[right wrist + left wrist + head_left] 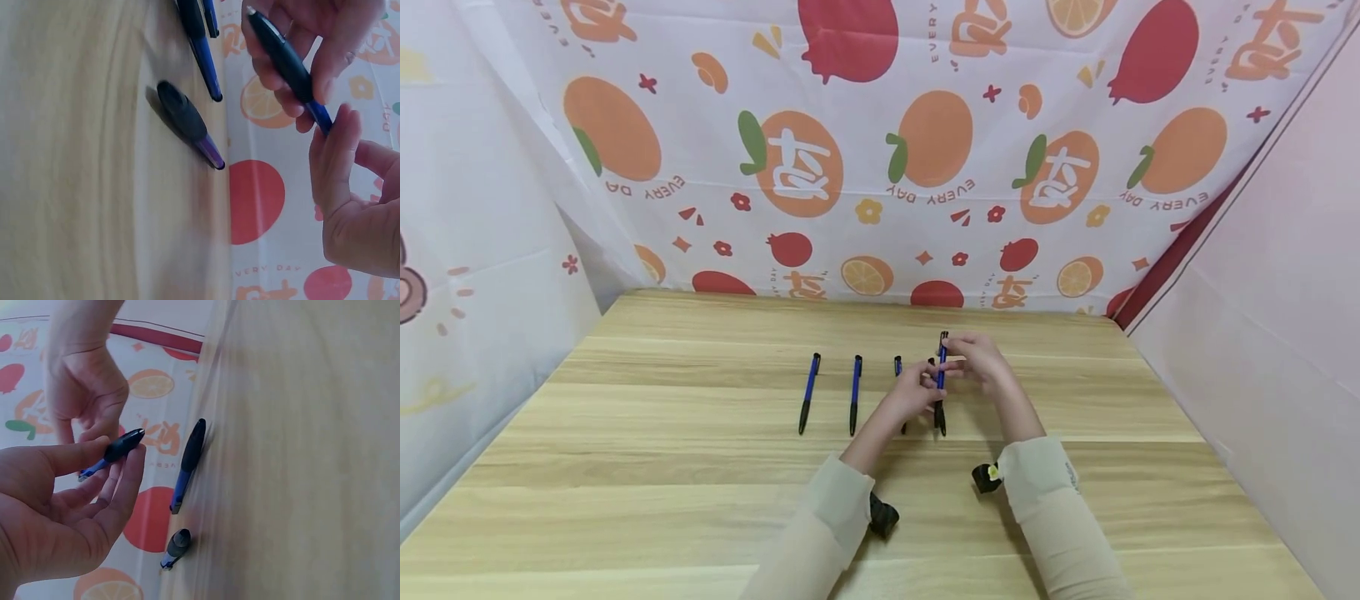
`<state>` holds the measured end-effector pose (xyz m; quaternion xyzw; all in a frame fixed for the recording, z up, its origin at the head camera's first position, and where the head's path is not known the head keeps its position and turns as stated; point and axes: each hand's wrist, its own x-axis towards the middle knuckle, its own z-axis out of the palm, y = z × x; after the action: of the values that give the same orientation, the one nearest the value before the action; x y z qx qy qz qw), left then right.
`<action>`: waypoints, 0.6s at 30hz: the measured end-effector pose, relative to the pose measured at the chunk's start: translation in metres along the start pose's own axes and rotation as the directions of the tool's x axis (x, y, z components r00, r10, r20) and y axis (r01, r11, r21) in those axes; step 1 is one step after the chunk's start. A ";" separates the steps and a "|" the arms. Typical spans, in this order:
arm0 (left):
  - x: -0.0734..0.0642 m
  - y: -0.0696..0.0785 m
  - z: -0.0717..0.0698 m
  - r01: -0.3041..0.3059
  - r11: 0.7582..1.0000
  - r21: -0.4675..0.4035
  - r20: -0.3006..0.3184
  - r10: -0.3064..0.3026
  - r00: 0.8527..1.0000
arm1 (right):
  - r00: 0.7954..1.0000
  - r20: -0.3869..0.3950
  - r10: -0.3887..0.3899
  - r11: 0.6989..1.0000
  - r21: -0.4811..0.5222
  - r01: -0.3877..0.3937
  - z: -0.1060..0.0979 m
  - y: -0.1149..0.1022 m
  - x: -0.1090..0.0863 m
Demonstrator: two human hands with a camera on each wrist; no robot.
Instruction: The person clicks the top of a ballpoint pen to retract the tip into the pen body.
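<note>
A blue pen (942,371) with a black grip is held up between both hands above the wooden table. My left hand (914,392) pinches it near the black grip, thumb on one side and fingers on the other; its bare metal tip shows in the left wrist view. At the clip end, my right hand (983,360) holds the same pen with thumb and fingertips. Under the hands lies a similar pen (187,119), partly hidden in the head view. Left of it lies another pen (898,367), its middle covered by my left hand.
Two more blue pens, one pen (855,396) and a farther-left pen (808,393), lie side by side on the wooden table (662,450). A fruit-print cloth (865,167) hangs behind the table's back edge. A white curtain (1285,317) hangs at the right.
</note>
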<state>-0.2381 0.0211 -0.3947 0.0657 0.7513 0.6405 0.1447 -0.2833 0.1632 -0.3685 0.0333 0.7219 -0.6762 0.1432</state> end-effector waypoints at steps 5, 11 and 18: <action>-0.005 0.001 -0.003 -0.010 0.999 0.040 -0.007 0.011 1.000 | 0.999 0.049 -0.018 0.994 0.105 0.013 0.001 0.004 -0.002; -0.007 0.000 -0.005 -0.025 0.997 0.072 -0.011 0.026 1.000 | 0.997 0.073 -0.001 0.980 0.199 -0.014 0.004 0.008 -0.002; -0.008 -0.004 -0.006 -0.030 0.994 0.103 0.003 0.029 1.000 | 0.997 0.069 0.019 0.971 0.237 -0.035 0.006 0.011 -0.005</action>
<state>-0.2323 0.0130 -0.3965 0.0844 0.7822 0.6030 0.1321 -0.2752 0.1591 -0.3786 0.0377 0.6298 -0.7567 0.1711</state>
